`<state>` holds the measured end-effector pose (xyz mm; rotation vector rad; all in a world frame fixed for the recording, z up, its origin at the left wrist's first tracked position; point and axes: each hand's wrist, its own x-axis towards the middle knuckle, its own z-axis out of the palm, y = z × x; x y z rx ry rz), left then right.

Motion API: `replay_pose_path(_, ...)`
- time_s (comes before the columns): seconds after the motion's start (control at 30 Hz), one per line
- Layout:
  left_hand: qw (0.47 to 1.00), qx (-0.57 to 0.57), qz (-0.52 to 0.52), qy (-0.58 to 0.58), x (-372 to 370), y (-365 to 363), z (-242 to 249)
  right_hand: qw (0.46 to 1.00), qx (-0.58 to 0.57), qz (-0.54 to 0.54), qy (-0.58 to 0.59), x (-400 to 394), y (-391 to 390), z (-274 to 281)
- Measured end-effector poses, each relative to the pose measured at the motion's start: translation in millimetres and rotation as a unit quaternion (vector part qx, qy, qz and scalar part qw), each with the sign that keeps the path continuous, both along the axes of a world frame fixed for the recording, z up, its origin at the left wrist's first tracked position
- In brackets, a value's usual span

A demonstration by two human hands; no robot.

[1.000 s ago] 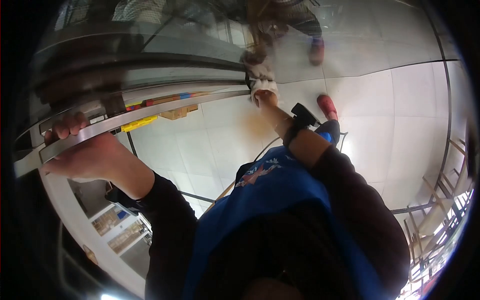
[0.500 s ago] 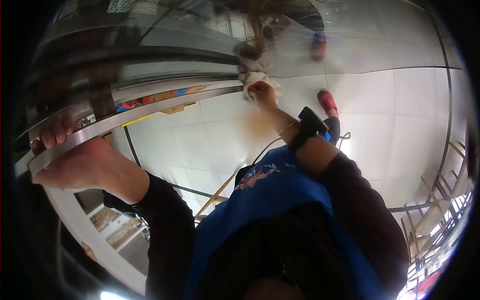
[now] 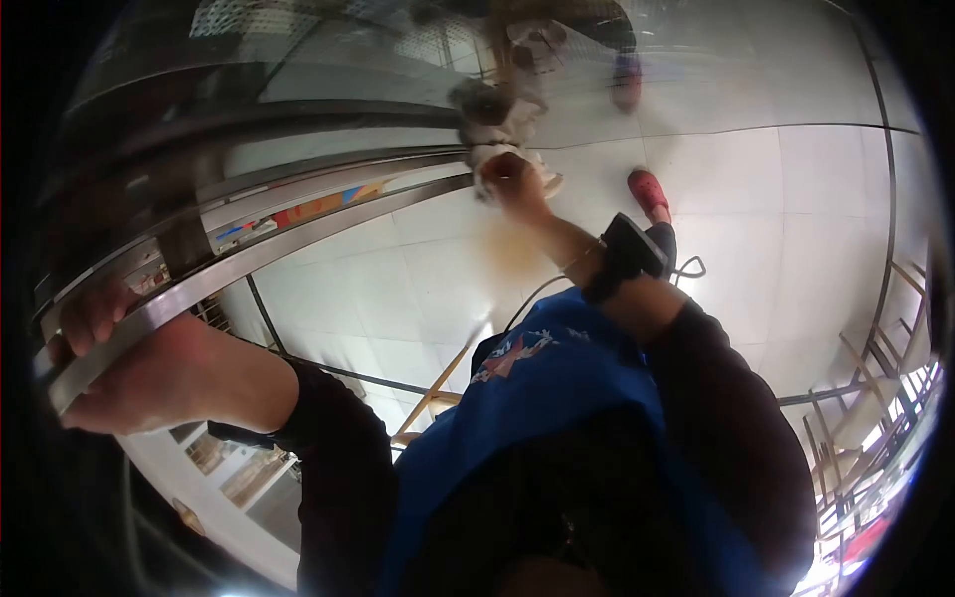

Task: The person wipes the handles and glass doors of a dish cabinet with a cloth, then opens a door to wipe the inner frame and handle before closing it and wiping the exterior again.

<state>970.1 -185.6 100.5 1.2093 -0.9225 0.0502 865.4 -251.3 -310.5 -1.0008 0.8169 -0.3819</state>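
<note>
My left hand (image 3: 164,373) is wrapped round a long metal bar (image 3: 229,261) at the left, with its fingers curled over the far side. In my right hand (image 3: 519,189) is a crumpled whitish cloth (image 3: 493,167), pressed against a shiny glass panel (image 3: 348,60). The panel mirrors the cloth, the hand and a red shoe. A dark device is strapped to my right wrist. Motion blurs the right fingers a little, and the cloth hides some of them.
Below lies a pale tiled floor (image 3: 398,249) with dark lines. My red clog (image 3: 649,189) stands on it. Wooden chairs (image 3: 865,408) are at the right edge. Colourful items (image 3: 318,206) show between the metal bars. A thin cable loops beside my blue apron (image 3: 537,368).
My right hand and the cloth have shifted slightly left along the panel. The left hand still holds the bar, which sits a little lower in view at its left end.
</note>
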Motion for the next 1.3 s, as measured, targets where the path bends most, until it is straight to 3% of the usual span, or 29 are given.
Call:
replay_pose_path(0.03,1.000,0.004,-0.019,0.020,3.4,4.0,3.9,0.992,0.117,0.026,-0.049,-16.2,-19.3,68.8)
replay_pose_path(0.07,0.999,0.004,-0.039,0.037,9.1,7.1,8.7,0.994,-0.042,-0.009,-0.104,-0.8,0.2,66.7)
replay_pose_path(0.1,0.996,0.007,-0.073,0.052,7.5,5.7,8.6,0.991,-0.028,0.022,-0.130,-7.2,-6.7,113.2)
replay_pose_path(0.13,0.996,0.009,-0.073,0.054,8.4,4.3,7.6,0.978,-0.055,-0.017,-0.202,-8.4,-4.9,145.7)
replay_pose_path(0.2,0.996,0.024,-0.079,0.026,5.4,5.2,8.4,0.982,-0.040,-0.002,-0.187,-13.4,-8.4,168.4)
replay_pose_path(0.27,0.996,0.029,-0.078,0.035,7.4,6.8,8.4,0.975,-0.055,-0.074,-0.201,-6.1,9.9,141.0)
replay_pose_path(0.33,0.996,0.004,-0.088,0.027,6.9,3.5,3.6,0.982,-0.066,-0.105,-0.145,8.9,30.8,59.8)
replay_pose_path(0.4,0.997,0.007,-0.081,0.013,9.5,7.6,4.7,0.995,0.053,-0.042,-0.068,-6.5,10.3,21.8)
replay_pose_path(0.47,0.997,0.018,-0.070,0.023,12.7,6.9,7.4,0.996,-0.032,-0.077,-0.039,2.8,9.1,-19.5)
replay_pose_path(0.5,1.000,0.008,-0.028,-0.004,14.4,7.3,7.7,0.996,-0.046,-0.062,0.046,9.8,8.5,-44.9)
replay_pose_path(0.6,0.999,-0.010,0.027,-0.040,4.6,3.3,0.6,0.965,-0.132,0.003,0.226,12.1,5.4,-118.2)
replay_pose_path(0.67,0.998,-0.008,-0.002,-0.058,5.4,0.5,-1.7,0.869,-0.244,0.215,0.373,31.6,1.4,-204.9)
replay_pose_path(0.7,0.999,-0.010,0.007,-0.043,3.5,-0.4,-1.7,0.887,-0.283,0.221,0.291,18.1,-16.9,-139.0)
replay_pose_path(0.8,1.000,0.005,-0.015,-0.020,7.5,2.8,-2.5,0.913,-0.205,0.165,0.311,12.7,-11.2,-113.5)
replay_pose_path(0.83,1.000,-0.010,-0.002,-0.029,3.5,-2.8,-7.2,0.852,-0.388,0.217,0.277,20.1,1.6,-164.5)
replay_pose_path(0.87,0.999,-0.022,0.014,-0.035,-0.1,-4.7,-9.0,0.850,-0.390,0.216,0.281,18.7,3.4,-154.9)
replay_pose_path(0.9,0.999,-0.025,0.014,-0.031,0.0,-4.0,-8.5,0.971,-0.131,0.094,0.174,18.1,10.2,-129.8)
replay_pose_path(0.93,1.000,-0.016,-0.019,-0.018,2.5,-4.7,-8.4,0.989,0.139,-0.040,0.045,17.4,10.6,-101.9)
replay_pose_path(1.0,0.999,-0.009,-0.051,-0.005,0.6,-9.3,-10.6,0.968,0.247,-0.015,-0.026,1.0,0.3,-39.9)
replay_pose_path(1.07,0.994,-0.016,0.096,-0.051,-7.3,-18.7,-16.2,0.974,0.225,-0.025,0.021,-9.9,-3.9,28.5)
replay_pose_path(1.13,0.995,-0.021,0.085,-0.044,-7.0,-17.8,-16.0,0.973,0.209,0.005,-0.098,-10.1,7.4,46.5)
replay_pose_path(1.17,0.997,-0.014,0.061,-0.042,-3.5,-14.6,-14.0,0.998,0.018,0.003,-0.052,-13.6,11.9,60.1)
replay_pose_path(1.27,0.999,-0.003,0.041,-0.034,-2.4,-13.2,-9.8,0.998,-0.033,0.033,-0.043,-10.6,8.2,44.2)
replay_pose_path(1.3,0.999,-0.002,0.043,-0.026,-0.5,-14.1,-9.7,0.994,-0.112,0.001,0.001,-6.4,11.4,25.9)
